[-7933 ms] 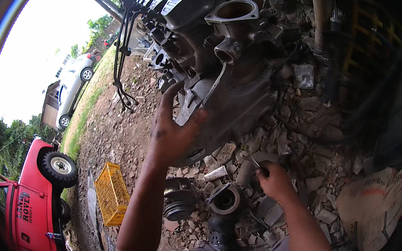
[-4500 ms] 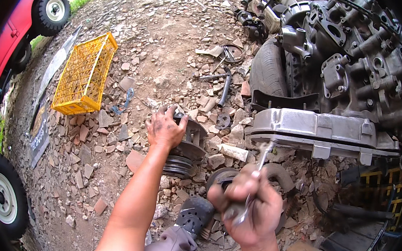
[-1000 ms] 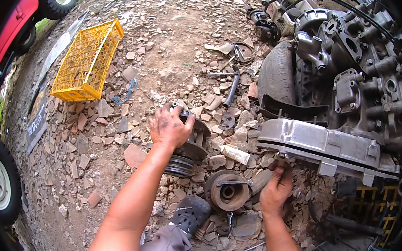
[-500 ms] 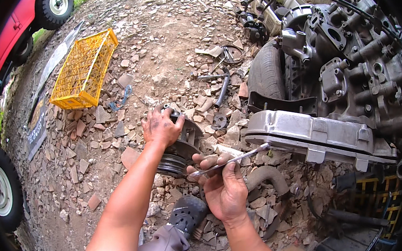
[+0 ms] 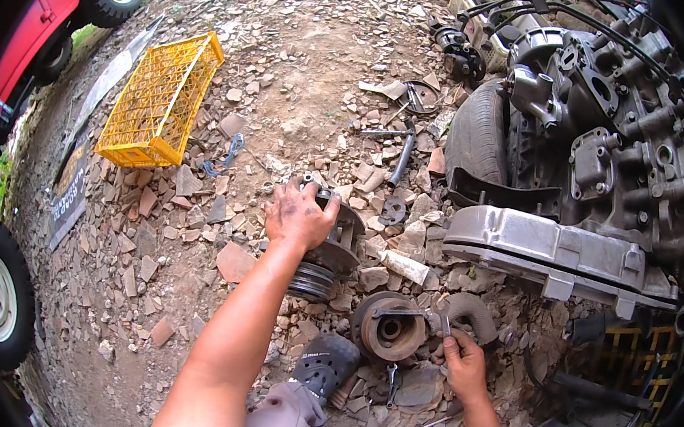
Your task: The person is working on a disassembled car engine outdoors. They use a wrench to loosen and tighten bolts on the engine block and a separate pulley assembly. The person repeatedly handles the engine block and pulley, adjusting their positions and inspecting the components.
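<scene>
Spanner (image 5: 445,326) of slim silver metal, one of three, is clasped in the grip of your right hand (image 5: 467,367), just beside one round, rust-brown metal pulley (image 5: 387,345). A second, grey metal spanner (image 5: 398,310) lies across that pulley's face; a third, silver spanner (image 5: 392,383) lies on the ground (image 5: 292,128) nearer you. Your left hand (image 5: 299,216) rests palm down, fingers spread, on one dark metal part (image 5: 343,253) with a grooved wheel; I cannot tell whether that grip is tight.

Two plastic containers show clearly: a yellow lattice crate (image 5: 161,100) toward the ground's left side, stones visible through its mesh, and a cream basket (image 5: 496,56) beyond one worn black tyre (image 5: 479,136), with dark parts in it. The tyre stands just beside one big grey metal engine (image 5: 607,163) along the right side, whose near end carries a silver cover (image 5: 547,244).

You are outdoors, on brown earth strewn with broken tile and stone; one red vehicle (image 5: 46,17) fills the upper left edge.
</scene>
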Demonstrator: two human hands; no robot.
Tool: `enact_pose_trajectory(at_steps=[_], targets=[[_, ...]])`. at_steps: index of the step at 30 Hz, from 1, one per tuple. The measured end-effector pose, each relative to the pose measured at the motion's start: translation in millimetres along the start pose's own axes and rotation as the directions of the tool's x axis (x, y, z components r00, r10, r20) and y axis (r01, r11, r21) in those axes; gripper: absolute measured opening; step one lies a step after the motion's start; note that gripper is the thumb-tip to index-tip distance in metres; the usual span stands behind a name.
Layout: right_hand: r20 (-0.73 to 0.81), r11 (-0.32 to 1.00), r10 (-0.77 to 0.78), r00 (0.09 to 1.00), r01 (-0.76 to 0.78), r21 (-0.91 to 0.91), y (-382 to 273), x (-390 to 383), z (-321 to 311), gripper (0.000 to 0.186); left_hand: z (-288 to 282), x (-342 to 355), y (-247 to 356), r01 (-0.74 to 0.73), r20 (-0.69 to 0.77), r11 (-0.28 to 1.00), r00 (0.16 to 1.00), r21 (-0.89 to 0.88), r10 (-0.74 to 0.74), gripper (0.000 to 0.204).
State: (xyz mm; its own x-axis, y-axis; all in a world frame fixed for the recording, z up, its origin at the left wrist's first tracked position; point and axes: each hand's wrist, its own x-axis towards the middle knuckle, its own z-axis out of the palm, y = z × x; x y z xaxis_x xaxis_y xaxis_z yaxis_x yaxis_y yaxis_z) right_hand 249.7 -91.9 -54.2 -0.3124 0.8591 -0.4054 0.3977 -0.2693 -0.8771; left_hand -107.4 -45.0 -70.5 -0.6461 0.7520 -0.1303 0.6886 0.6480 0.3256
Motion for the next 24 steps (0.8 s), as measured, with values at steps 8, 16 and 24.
enact_pose_trajectory(at_steps=[8,16,24], targets=[[-0.128,0.812,-0.168,0.978,0.064,-0.58,49.6,13.5,-0.7,0.022,3.5,2.7,-5.8,-0.054,-0.043,0.998,0.998,-0.031,0.053,0.054],[-0.185,0.769,0.046,0.982,-0.153,-0.621,36.3,39.4,0.0,0.022,3.1,4.3,-3.3,-0.069,-0.039,0.996,0.997,-0.058,0.067,0.052],[-0.272,0.557,-0.008,0.962,-0.222,-0.8,95.6,75.8,-30.7,0.032,3.7,5.3,-4.4,-0.119,-0.073,0.991,0.991,-0.057,0.114,0.05]])
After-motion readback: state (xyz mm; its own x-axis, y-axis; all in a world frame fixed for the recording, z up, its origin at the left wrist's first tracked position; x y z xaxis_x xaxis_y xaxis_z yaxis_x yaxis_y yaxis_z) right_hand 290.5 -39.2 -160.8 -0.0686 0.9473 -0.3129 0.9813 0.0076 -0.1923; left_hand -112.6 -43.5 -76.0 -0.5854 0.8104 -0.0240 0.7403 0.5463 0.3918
